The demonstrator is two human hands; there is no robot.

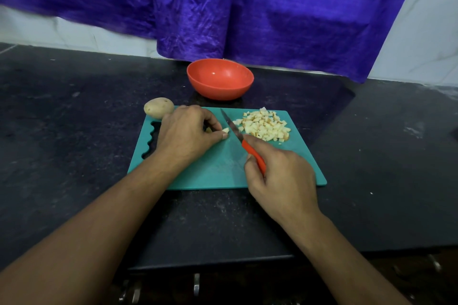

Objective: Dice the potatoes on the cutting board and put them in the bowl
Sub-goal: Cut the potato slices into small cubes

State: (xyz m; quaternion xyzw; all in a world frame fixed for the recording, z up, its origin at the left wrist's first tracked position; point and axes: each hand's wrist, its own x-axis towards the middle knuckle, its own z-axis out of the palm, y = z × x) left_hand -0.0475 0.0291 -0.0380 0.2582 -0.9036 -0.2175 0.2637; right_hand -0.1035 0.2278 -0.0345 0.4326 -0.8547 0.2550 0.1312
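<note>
Pinching a small potato piece (225, 130) on the cutting board (218, 168) at frame centre with the left grip (186, 131); clasping the knife (233, 129) by its red handle in the right grip (280, 181), blade just right of the piece. Best to keep the pinch clear of the edge and slice straight down, evenly. Right of centre, diced pile (266, 125); at the board's upper left, whole potato (158, 107); above, bowl (218, 91), empty.

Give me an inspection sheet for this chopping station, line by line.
Surface: dark speckled counter, teal cutting board on it.
Job's things: diced pile on board's right; whole potato at its far left corner; red bowl behind, no potato inside.
Clutter: nothing seen.
Hands: left hand pinches a small potato piece; right hand grips the red-handled knife, blade beside that piece.
Cables: nothing seen.
Surroundings: purple cloth over white tiled wall.
</note>
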